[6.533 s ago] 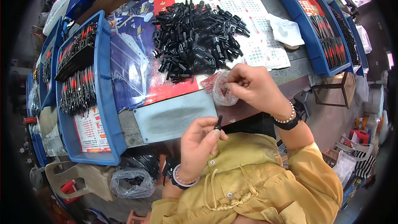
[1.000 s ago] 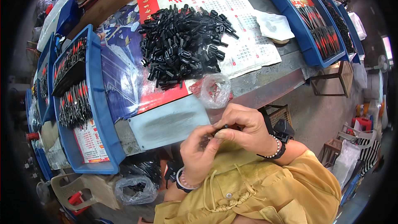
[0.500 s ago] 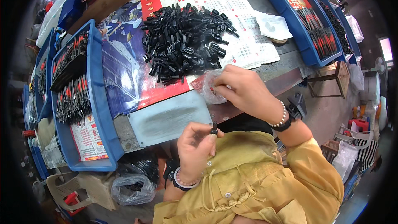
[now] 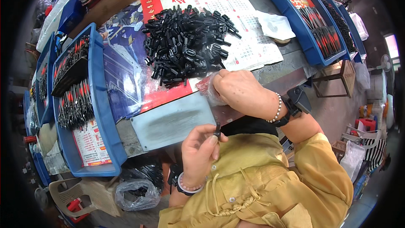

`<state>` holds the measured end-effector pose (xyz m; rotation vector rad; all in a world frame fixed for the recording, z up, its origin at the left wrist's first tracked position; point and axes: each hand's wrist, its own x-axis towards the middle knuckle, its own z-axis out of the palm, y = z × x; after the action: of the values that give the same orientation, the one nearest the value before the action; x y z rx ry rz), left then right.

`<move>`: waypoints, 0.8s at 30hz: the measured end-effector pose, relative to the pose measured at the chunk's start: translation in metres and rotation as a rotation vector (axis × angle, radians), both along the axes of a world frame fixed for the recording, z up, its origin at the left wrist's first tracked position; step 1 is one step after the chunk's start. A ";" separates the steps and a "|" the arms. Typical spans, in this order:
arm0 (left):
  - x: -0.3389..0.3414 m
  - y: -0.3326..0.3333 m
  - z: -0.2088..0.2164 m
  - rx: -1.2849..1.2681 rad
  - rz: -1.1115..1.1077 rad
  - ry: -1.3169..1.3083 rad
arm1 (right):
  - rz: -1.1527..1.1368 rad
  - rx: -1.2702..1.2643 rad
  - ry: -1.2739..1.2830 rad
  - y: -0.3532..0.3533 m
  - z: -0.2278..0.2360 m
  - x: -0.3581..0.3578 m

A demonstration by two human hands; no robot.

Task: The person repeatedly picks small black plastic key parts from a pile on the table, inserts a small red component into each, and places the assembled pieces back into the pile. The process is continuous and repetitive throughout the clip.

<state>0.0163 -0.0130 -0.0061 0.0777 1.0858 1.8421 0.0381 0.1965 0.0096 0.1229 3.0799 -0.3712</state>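
Upright between the thumb and fingers of my left hand [image 4: 198,150] is a small black plastic piece [image 4: 217,130] with a narrow stem. My right hand [image 4: 242,88] reaches into a clear plastic bag [image 4: 214,97] at the table's front edge. Its fingers are curled and their tips are hidden, so what they pinch does not show. Small red bits [image 4: 203,85] show through the bag's left side. Beyond the bag lies a large heap of black plastic pieces [image 4: 185,44] with looped ends. A light blue plate [image 4: 174,122] lies left of the bag, above my left hand.
Blue trays [image 4: 110,131] with rows of black-and-red tools stand at the left, with another blue tray [image 4: 291,25] at the right. Printed paper [image 4: 249,38] lies beneath the heap. A white pad [image 4: 275,26] sits near the right tray. A plastic chair [image 4: 99,194] stands below left.
My right hand has turned over and moved slightly left and down into the bag, hiding its fingertips. My left hand still holds the black piece, almost unmoved.
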 end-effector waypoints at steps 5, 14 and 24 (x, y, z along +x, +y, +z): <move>-0.001 0.000 0.002 0.008 -0.024 -0.001 | -0.028 -0.069 0.018 0.003 -0.002 -0.004; -0.002 0.002 0.000 0.037 -0.065 0.009 | -0.276 -0.805 0.297 0.014 0.010 0.018; 0.001 0.012 0.008 0.035 -0.038 0.163 | -0.428 -1.661 0.064 -0.021 0.011 0.048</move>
<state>0.0170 -0.0011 0.0019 0.2711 1.1561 1.8452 0.0864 0.1755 0.0201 0.6201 1.7511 -2.5574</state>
